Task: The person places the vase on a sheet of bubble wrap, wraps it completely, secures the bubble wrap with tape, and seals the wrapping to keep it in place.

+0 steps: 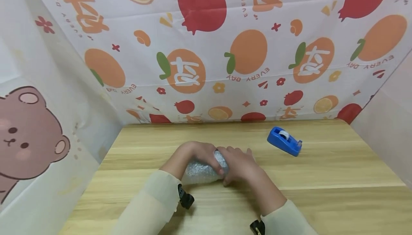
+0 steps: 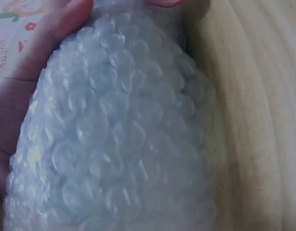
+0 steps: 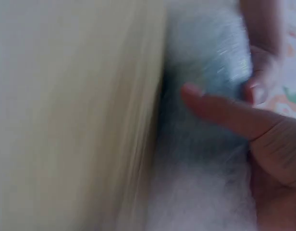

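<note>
A roll-shaped bundle in clear bubble wrap (image 1: pixel 201 173) lies sideways low over the wooden table; what the wrap encloses is hidden. My left hand (image 1: pixel 203 154) grips it from above, thumb on the near side. Close beside it, my right hand (image 1: pixel 238 163) holds the bundle's right part, fingers over the far side. The left wrist view shows the bubbled surface (image 2: pixel 124 125) large, with the left hand (image 2: pixel 23 91) along its edge. Blurred in the right wrist view, the right thumb (image 3: pixel 225 113) lies across the wrap (image 3: pixel 201 149).
A blue tape dispenser (image 1: pixel 284 141) with a roll of tape stands at the right back of the wooden table (image 1: pixel 322 170). Fruit-printed cloth (image 1: pixel 212 59) hangs behind the table, and a bear-printed sheet (image 1: pixel 29 135) hangs at the left.
</note>
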`<control>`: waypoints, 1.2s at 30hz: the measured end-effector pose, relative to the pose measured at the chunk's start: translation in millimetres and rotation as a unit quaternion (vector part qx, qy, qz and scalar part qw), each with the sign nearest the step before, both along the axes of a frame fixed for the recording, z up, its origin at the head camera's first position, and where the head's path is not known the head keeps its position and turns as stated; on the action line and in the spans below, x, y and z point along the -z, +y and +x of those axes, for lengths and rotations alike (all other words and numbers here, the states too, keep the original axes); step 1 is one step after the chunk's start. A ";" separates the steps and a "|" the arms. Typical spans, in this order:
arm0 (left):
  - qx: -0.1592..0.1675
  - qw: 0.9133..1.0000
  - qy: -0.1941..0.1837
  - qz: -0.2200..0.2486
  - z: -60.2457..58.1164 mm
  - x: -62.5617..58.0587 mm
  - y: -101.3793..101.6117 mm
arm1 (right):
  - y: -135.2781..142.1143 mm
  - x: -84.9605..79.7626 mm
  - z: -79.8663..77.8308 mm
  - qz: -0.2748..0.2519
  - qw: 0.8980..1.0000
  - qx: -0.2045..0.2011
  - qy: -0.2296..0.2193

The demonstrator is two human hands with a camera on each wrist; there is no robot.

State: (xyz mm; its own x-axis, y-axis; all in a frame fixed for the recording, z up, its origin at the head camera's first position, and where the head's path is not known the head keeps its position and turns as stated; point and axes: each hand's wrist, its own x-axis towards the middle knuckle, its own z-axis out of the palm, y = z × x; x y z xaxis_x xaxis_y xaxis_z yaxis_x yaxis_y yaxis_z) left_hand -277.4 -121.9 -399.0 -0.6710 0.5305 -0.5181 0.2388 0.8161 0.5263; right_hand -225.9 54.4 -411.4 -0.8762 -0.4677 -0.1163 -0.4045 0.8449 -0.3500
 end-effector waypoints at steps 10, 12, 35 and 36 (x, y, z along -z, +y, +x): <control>-0.026 0.999 0.034 0.012 6.7 -7.7 -5.9 | -6.5 -4.6 -8.0 0.032 0.999 -0.001 -0.037; -0.021 0.997 0.062 0.033 12.3 -9.6 -6.3 | -6.6 -5.0 -8.7 0.038 0.999 -0.001 -0.036; 0.020 0.951 0.301 -0.072 59.0 0.6 -12.8 | -5.1 -5.9 -15.8 0.050 0.996 -0.001 -0.077; 0.016 0.951 0.301 -0.074 58.5 1.5 -13.8 | -4.4 -6.3 -16.3 0.047 0.996 -0.005 -0.078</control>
State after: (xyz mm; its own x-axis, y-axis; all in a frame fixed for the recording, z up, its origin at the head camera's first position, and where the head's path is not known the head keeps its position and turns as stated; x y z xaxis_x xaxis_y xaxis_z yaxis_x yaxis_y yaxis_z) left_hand -218.9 -135.7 -400.5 -0.8539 0.5076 -0.1150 0.4872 0.8572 0.1666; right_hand -242.2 50.0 -405.1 -0.8390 -0.4576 -0.2944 -0.3606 0.8728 -0.3289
